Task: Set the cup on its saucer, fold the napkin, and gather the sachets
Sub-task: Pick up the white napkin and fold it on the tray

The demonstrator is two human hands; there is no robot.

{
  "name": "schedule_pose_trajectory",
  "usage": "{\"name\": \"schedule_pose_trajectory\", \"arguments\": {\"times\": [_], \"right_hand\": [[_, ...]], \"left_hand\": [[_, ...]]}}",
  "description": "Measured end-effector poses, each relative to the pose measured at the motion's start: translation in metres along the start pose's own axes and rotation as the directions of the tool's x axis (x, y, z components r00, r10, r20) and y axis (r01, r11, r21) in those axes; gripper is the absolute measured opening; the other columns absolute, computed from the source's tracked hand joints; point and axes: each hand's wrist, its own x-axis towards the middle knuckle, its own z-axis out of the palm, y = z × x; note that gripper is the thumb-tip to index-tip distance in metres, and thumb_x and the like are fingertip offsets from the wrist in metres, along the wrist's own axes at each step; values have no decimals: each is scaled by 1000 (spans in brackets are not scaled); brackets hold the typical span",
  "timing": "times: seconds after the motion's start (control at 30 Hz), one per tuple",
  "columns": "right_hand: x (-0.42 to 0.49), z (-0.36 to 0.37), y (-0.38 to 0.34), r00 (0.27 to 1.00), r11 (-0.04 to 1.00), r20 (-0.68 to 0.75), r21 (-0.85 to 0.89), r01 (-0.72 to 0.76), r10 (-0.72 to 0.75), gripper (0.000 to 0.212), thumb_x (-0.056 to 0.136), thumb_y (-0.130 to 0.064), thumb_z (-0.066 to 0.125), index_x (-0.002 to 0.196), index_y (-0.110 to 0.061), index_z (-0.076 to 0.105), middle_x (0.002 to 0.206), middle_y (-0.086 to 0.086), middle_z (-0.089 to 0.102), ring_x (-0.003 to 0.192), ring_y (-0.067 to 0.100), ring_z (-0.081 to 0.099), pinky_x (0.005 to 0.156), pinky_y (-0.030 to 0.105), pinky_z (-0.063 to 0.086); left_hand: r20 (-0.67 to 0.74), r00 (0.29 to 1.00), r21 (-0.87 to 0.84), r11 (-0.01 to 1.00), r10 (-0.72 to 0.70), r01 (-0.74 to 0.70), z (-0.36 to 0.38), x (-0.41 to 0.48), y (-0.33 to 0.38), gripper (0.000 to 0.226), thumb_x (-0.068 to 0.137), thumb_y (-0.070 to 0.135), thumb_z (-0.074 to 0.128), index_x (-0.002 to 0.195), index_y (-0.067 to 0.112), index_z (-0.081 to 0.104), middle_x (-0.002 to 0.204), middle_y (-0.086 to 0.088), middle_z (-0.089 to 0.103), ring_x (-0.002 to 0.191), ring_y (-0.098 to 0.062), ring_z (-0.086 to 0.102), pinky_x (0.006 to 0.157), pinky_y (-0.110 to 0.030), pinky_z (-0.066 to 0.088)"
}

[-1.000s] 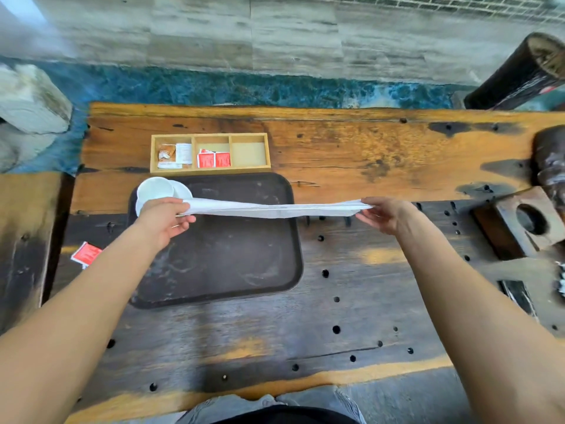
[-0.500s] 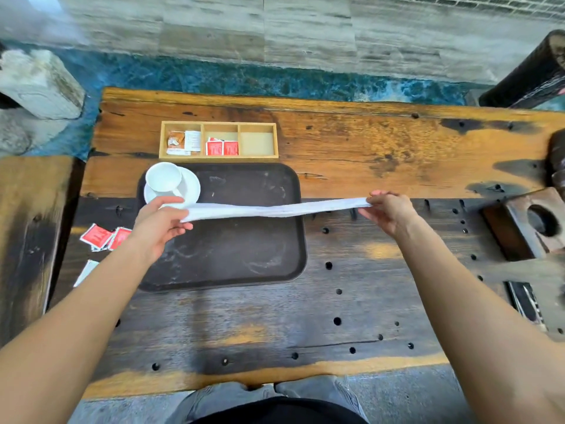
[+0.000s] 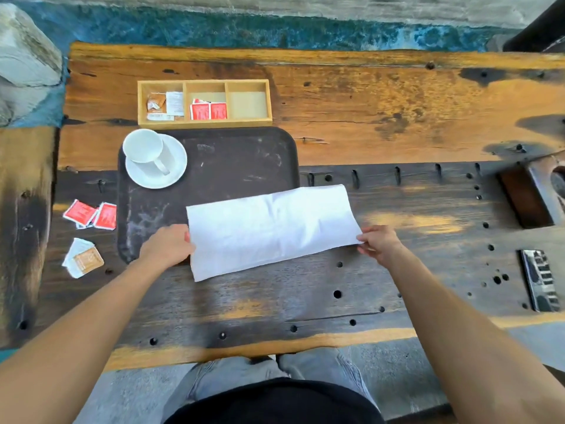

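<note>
The napkin [image 3: 270, 229] lay flat, partly on the dark tray [image 3: 232, 157] and partly on the worktop [image 3: 382, 111], its near edge over bare wood. The left hand [image 3: 167, 245] pinched its left edge and the right hand [image 3: 379, 241] pinched its near right corner, each grip closed on paper. It looked thin, limp and easily creased (a centre crease already showed), so it would likely flop unless held at corners or edges and pressed flat along each fold; it seemed light enough to slide on the wood.

The cup [image 3: 148, 153] stood on its saucer [image 3: 174, 169] at the tray's far left corner. Loose sachets, red ones [image 3: 91, 214] and a brown and white pair [image 3: 83, 258], lay on the worktop left of the tray, well apart from the box [image 3: 204, 120] holding others.

The sachet printing was too small to read; no brand was legible.
</note>
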Motion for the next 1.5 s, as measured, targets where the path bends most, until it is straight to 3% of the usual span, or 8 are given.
{"name": "schedule_pose_trajectory", "arguments": {"times": [0.3,0.47,0.63,0.83,0.93,1.1,1.33,1.5], "right_hand": [[-6,3,17,986,984,142,144,-104,84,8,97,-19,65,101,-11,65,101,8,68,93,21,66,90,40,55],[-40,45,57,902,790,373,474,-388,219,21,100,-28,61,110,-10,58,115,15,70,114,30,66,110,52,44],[-87,113,84,750,644,609,469,-604,259,39,96,-35,67,122,-6,57,130,14,65,125,30,60,113,52,42],[-105,158,71,817,460,529,680,-570,230,41,90,-14,75,128,-10,62,131,11,63,131,26,54,110,40,47],[-101,160,68,839,500,462,675,-543,288,38,92,-7,71,128,-9,58,123,10,68,114,22,63,101,36,51],[-104,157,63,850,568,375,633,-526,370,26,93,-6,70,118,-7,68,112,6,74,96,16,70,82,30,55],[-123,159,52,856,470,422,715,-517,299,2,90,-4,71,91,-3,72,69,4,60,63,13,52,59,24,43],[-127,143,43,961,745,268,626,-232,74,18,92,-19,74,81,-12,62,76,2,61,62,11,50,65,26,42]], "left_hand": [[-122,898,-31,903,423,-429,10,53,107,23,88,9,64,111,8,67,114,-13,63,103,-31,62,90,-34,46],[-31,911,-111,905,411,-412,18,73,159,38,90,6,61,128,10,59,128,-13,58,81,-28,62,75,-35,55],[18,922,-74,920,387,-385,23,81,177,39,90,4,58,129,11,57,119,-12,62,68,-28,67,72,-36,56],[44,942,-69,942,332,-328,23,86,181,24,89,4,56,112,5,64,106,-12,69,71,-31,72,79,-43,60],[61,960,-117,957,275,-266,19,86,183,18,88,6,59,103,3,70,98,-18,73,69,-30,71,80,-46,62],[81,969,-214,954,234,-212,11,81,182,9,87,7,61,91,8,68,74,-8,65,47,-18,64,43,-21,47],[63,968,-287,934,241,-214,2,74,176,7,88,7,63,90,9,70,80,-7,65,53,-21,65,50,-26,48],[-20,971,-371,900,238,-228,-25,65,167,7,86,6,71,92,6,74,77,-11,68,53,-20,64,50,-26,49]]}}
